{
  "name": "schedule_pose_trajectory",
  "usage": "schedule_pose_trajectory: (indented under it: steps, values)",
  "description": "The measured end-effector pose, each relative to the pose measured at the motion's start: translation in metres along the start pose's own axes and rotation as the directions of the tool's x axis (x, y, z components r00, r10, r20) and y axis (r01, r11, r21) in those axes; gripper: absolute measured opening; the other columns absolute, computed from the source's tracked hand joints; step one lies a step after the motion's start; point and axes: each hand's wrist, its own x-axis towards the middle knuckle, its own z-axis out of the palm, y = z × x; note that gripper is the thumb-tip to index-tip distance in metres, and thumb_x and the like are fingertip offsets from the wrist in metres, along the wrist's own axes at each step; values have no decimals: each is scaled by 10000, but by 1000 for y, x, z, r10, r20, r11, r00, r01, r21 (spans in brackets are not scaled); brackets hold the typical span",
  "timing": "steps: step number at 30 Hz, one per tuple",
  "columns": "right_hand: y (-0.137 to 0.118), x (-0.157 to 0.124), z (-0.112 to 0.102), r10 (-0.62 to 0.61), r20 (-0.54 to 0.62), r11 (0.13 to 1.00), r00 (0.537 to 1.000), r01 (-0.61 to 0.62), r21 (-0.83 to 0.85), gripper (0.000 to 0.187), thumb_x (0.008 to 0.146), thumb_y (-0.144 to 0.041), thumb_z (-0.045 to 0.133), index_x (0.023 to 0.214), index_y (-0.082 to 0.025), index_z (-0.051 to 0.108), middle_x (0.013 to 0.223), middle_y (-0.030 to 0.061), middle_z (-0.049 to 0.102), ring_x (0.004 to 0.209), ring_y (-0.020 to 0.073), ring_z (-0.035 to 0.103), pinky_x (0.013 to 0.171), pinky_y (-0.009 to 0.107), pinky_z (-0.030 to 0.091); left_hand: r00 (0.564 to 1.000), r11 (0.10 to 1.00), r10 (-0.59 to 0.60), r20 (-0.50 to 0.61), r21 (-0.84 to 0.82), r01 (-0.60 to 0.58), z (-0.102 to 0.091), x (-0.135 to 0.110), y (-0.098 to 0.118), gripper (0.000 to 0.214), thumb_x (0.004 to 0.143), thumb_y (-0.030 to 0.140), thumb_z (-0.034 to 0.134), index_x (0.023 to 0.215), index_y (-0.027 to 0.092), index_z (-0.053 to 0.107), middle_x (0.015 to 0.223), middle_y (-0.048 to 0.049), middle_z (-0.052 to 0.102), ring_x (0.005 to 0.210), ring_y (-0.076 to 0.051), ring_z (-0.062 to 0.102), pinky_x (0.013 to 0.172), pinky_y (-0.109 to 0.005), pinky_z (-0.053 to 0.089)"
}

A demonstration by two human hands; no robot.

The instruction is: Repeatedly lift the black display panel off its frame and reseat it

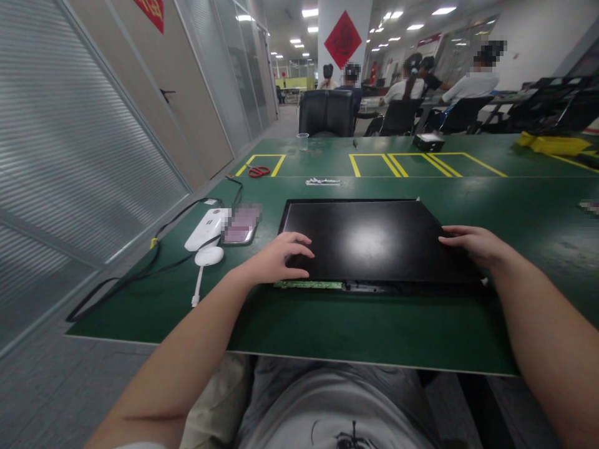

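Observation:
A flat black display panel lies in front of me, with a bright reflection at its middle. Along its near edge a green circuit board strip and a dark frame show. My left hand rests over the panel's left edge, fingers spread and fingertips on the black surface. At the right edge, my right hand has its thumb and a finger close together on the panel's side; its other fingers are mostly hidden. Whether the panel's underside touches the table all round cannot be seen.
On the green table lie a phone, a white device, a white adapter, black cables, red scissors, thin white pieces, a clear cup and a black box. People sit beyond.

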Motion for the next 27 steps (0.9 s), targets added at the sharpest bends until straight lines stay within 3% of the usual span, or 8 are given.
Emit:
schedule_pose_trajectory:
  steps: [3,12,15,18,21,23,27]
  values:
    - [-3,1,-1,70,-11,997,997,-70,23,479,560,-73,816,1007,-216,721,796,53,737,678,207,684,591,314,562,1000,999,29,10,-40,-28,0,1,0,272,792,348,783,1039,237,761,1292,-109,628,1195,-282,579,1049,-437,431]
    - [-6,-2,-8,6,-11,990,1000,-4,139,517,557,-88,803,1047,-236,727,867,43,751,661,191,688,566,298,563,998,998,41,37,-57,-39,-2,1,-1,250,808,348,770,1038,252,773,1267,-100,655,1173,-272,605,1037,-430,443]
    - [-8,-7,-8,-25,-7,988,1000,26,154,519,574,-108,801,1072,-240,734,880,45,754,666,190,691,575,299,566,1000,999,-29,-4,-19,29,-1,1,-2,310,806,402,753,1075,247,757,1283,-110,632,1204,-294,586,1056,-462,441]
    - [-11,-11,-7,-49,-59,989,997,57,136,507,583,-134,804,1072,-253,746,906,34,758,644,171,681,551,275,553,981,987,-152,-120,34,158,-1,1,-3,369,848,441,674,1144,227,724,1310,-135,603,1244,-317,560,1089,-501,420]
    - [-12,-13,-7,-99,-69,985,993,107,134,485,580,-153,807,1050,-263,757,968,34,761,672,172,688,546,265,553,919,948,-292,-266,45,314,-3,1,-7,460,855,406,637,1266,201,647,1331,-150,598,1273,-324,545,1113,-514,399]
    - [-12,-13,-6,-139,-65,976,988,147,160,465,574,-140,797,1020,-263,762,990,29,759,716,169,695,573,253,559,848,902,-410,-336,-12,432,-4,1,-11,549,837,369,641,1347,178,577,1354,-163,597,1288,-327,543,1106,-508,407]
    - [-7,-7,-6,-268,-68,935,961,277,220,442,559,-145,793,983,-265,761,975,11,747,790,157,690,694,258,581,709,785,-620,-336,-266,560,-4,1,-21,700,773,324,693,1413,124,493,1282,-189,651,1177,-307,629,1026,-466,477]
